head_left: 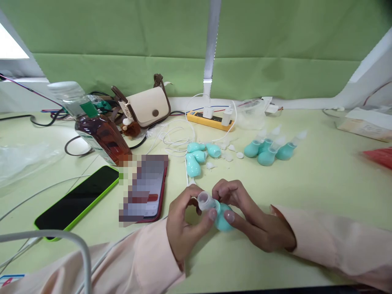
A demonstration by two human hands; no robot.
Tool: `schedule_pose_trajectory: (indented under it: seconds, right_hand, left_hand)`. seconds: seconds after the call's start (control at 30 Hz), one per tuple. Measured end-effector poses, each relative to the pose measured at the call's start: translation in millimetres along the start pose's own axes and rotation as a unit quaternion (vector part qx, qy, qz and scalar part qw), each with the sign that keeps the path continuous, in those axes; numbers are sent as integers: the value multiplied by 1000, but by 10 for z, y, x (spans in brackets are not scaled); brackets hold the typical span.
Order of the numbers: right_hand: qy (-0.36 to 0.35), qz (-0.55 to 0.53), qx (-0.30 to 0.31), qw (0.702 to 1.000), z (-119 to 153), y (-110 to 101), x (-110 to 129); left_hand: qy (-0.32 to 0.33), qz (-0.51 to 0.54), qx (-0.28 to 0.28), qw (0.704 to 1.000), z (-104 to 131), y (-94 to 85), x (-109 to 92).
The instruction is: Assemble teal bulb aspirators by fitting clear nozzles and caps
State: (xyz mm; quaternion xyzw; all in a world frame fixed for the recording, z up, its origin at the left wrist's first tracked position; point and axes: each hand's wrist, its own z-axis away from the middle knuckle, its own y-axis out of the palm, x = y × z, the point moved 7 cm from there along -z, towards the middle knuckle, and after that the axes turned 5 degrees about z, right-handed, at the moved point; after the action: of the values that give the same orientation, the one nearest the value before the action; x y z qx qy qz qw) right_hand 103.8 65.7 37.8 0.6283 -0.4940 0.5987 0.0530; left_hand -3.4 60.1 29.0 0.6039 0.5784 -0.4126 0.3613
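Near the front of the table, both hands hold one teal squeeze bulb (225, 220) with a clear plastic neck piece (207, 201) at its mouth. My left hand (186, 220) pinches the neck piece between thumb and fingers. On the bulb's other side, my right hand (251, 220) grips the round body, thumb in front. Beyond the hands lie several loose teal bulbs (193, 164) without tips. To their right, several bulbs with clear pointed tips (267, 155) stand in a cluster. Small translucent plastic parts (227, 156) are scattered between the two groups.
Left of my hands lie a phone in a red case (150, 192) and a green-edged phone (79, 200). A bottle of amber liquid (102, 132), a cream handbag (148, 107) and a yellow power strip (199, 119) stand behind. White cables cross the table. Something red (379, 156) lies far right.
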Motion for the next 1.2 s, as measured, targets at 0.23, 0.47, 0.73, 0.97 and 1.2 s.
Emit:
schedule_pose_trajectory:
  seconds: [0.23,0.47,0.73,0.97,1.2]
  right_hand:
    - [-84,216,-179,956,-173,-550,-100]
    - [25,572,-96,814,-314,-1053,-564]
    - [132,703,49,697,-300,-1011,-870]
    - [112,707,35,697,-331,-978,-893]
    - [50,693,-20,719,-351,-970,-697]
  left_hand:
    - [-2,-79,32,996,-58,36,64]
    - [-117,-93,68,986,-65,98,232]
    - [-125,-79,78,986,-59,76,220]
    - [-117,-88,90,985,-59,87,192]
    - [-118,-82,83,986,-67,89,164]
